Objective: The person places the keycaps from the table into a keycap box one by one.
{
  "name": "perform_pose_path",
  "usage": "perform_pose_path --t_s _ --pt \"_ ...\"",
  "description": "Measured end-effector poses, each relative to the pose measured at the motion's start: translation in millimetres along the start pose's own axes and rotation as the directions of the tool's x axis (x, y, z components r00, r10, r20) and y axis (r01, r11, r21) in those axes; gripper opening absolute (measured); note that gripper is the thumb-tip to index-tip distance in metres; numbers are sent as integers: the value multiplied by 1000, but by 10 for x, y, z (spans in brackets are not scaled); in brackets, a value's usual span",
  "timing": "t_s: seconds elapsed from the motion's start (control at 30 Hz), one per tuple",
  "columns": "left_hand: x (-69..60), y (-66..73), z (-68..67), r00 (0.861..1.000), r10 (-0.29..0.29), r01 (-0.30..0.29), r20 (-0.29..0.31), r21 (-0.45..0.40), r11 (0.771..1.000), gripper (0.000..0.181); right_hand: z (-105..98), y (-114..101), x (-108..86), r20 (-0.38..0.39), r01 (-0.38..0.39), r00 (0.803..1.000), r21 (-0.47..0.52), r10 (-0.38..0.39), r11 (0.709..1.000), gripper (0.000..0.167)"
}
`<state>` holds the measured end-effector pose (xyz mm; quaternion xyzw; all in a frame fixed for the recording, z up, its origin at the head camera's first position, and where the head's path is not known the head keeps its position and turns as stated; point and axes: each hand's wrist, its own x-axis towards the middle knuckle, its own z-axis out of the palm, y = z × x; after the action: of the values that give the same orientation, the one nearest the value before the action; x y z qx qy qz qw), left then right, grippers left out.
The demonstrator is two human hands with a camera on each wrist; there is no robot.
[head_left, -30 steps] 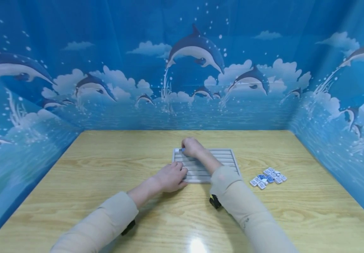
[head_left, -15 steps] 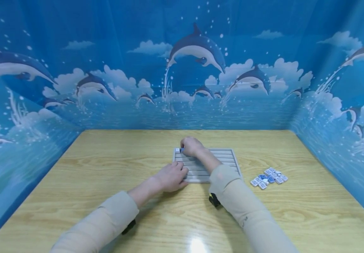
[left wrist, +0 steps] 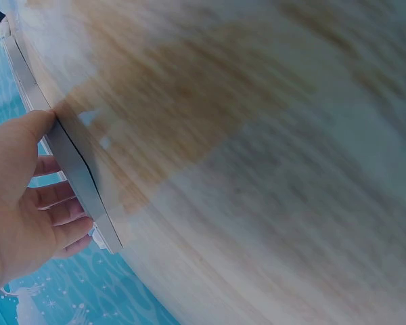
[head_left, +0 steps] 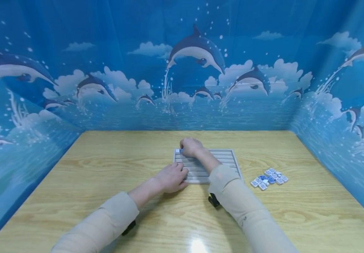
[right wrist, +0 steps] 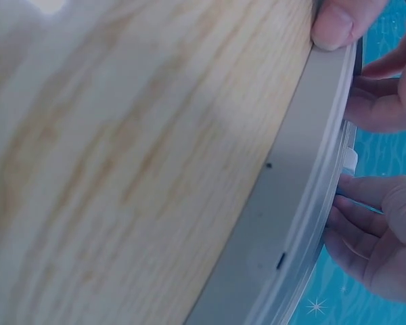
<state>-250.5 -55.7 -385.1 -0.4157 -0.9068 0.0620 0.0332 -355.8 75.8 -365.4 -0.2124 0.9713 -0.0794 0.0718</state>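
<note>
Grey slotted tray (head_left: 227,160) lay on the wood-grain table (head_left: 106,158), slightly right of centre in the head view, its slots running from side to side; left hand (head_left: 170,177) was at the tray's near-left corner, thumb against the outer wall and fingers bent over the frame, so that it gripped the edge.

Right hand (head_left: 192,147) was over the far-left part of the tray, fingers curled in with little gap, tips pinching a blue tile (head_left: 182,151) at the farthest slot; a white tile (head_left: 177,151) sat in that slot's left end, just beside the blue one; whether the two touched could not be told.

Loose blue and white tiles (head_left: 271,179) lay in a cluster on the table, right of the tray and apart from it; a dolphin-print backdrop (head_left: 121,116) stood behind and at both sides.
</note>
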Motion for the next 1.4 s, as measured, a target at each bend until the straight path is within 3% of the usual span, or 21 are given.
perform_pose_path --t_s 0.23,0.53,0.8,1.1,1.4 --pt "-7 6 2 1000 -2 2 0 -13 1000 30 13 8 -3 0 22 1000 -13 -22 1000 20" --pt "2 -6 -4 1000 -4 4 0 -2 1000 31 -39 36 -39 62 17 998 39 -19 999 34" --pt "12 -3 17 1000 -13 13 -10 1 1000 31 -156 121 -143 100 12 995 33 -15 999 35" --pt "17 23 8 999 -31 31 26 -16 999 31 -375 289 -377 61 31 998 58 -35 998 18" --pt "5 28 -13 999 -43 44 30 -28 999 29 -505 550 -752 -58 52 997 134 -44 990 8"
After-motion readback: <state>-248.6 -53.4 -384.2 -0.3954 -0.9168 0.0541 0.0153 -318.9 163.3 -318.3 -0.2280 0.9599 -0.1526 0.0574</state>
